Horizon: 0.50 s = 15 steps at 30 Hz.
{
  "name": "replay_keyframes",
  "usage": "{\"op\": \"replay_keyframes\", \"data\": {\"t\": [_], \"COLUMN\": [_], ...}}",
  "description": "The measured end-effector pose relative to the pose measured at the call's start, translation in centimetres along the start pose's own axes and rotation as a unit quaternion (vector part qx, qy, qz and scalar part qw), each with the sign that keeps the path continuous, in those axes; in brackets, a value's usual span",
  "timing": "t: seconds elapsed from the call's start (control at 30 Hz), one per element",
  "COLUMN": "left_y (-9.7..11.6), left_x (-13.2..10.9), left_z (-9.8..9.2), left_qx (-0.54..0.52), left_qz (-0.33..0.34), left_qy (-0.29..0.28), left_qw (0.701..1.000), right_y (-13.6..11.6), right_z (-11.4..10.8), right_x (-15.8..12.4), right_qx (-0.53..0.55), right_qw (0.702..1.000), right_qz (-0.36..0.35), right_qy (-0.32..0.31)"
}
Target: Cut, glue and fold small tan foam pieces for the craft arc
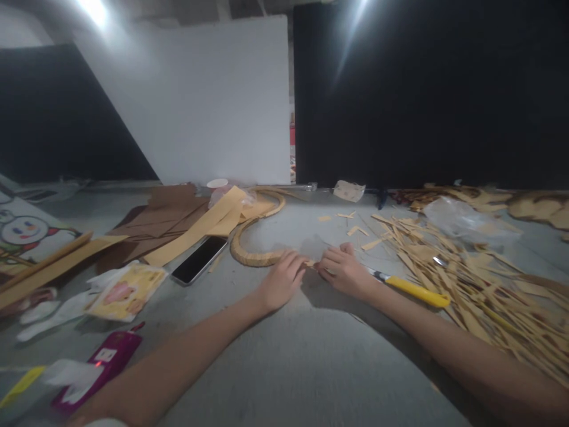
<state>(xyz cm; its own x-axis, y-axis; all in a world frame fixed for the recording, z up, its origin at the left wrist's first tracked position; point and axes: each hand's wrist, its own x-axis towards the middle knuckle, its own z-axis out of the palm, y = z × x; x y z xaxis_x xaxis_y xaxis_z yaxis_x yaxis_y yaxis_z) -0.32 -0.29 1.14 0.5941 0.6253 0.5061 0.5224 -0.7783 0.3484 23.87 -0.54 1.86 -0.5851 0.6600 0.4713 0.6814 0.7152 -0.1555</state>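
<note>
A long tan braided strip (253, 259) curves over the grey table in an S shape, its near end running into my hands. My left hand (282, 279) is closed around the strip close to that end. Beside it, my right hand (342, 270) pinches the tip, with a short pale piece showing between the two hands. The fingertips of my right hand are partly hidden. Just right of my right wrist lies a utility knife with a yellow handle (418, 292), its front part partly covered by my forearm.
A heap of thin tan strips (466, 290) and a clear plastic bag (466, 220) lie at the right. On the left are a phone (200, 260), brown sheets (160, 222), wide tan strips (195, 228), a yellow tissue pack (128, 292) and a purple device (113, 356). Boards stand behind.
</note>
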Motion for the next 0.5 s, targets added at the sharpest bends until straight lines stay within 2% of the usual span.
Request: {"op": "replay_keyframes", "data": {"t": [0.13, 0.3, 0.4, 0.5], "left_y": [0.3, 0.3, 0.5, 0.7], "left_x": [0.0, -0.1, 0.0, 0.0], "left_z": [0.0, 0.1, 0.0, 0.0], "left_qx": [0.053, 0.087, 0.101, 0.097], "left_qz": [0.043, 0.061, 0.065, 0.067], "left_qy": [-0.039, -0.068, -0.094, -0.106], "left_qw": [0.997, 0.992, 0.988, 0.987], "right_y": [0.3, 0.7, 0.9, 1.2], "right_z": [-0.3, -1.0, -1.2, -1.0], "right_x": [-0.2, -0.2, -0.1, -0.1], "right_qx": [-0.090, -0.124, -0.107, -0.057], "right_qw": [0.992, 0.976, 0.977, 0.988], "right_qz": [-0.075, -0.151, -0.149, -0.117], "right_qy": [-0.042, -0.100, -0.109, -0.082]}}
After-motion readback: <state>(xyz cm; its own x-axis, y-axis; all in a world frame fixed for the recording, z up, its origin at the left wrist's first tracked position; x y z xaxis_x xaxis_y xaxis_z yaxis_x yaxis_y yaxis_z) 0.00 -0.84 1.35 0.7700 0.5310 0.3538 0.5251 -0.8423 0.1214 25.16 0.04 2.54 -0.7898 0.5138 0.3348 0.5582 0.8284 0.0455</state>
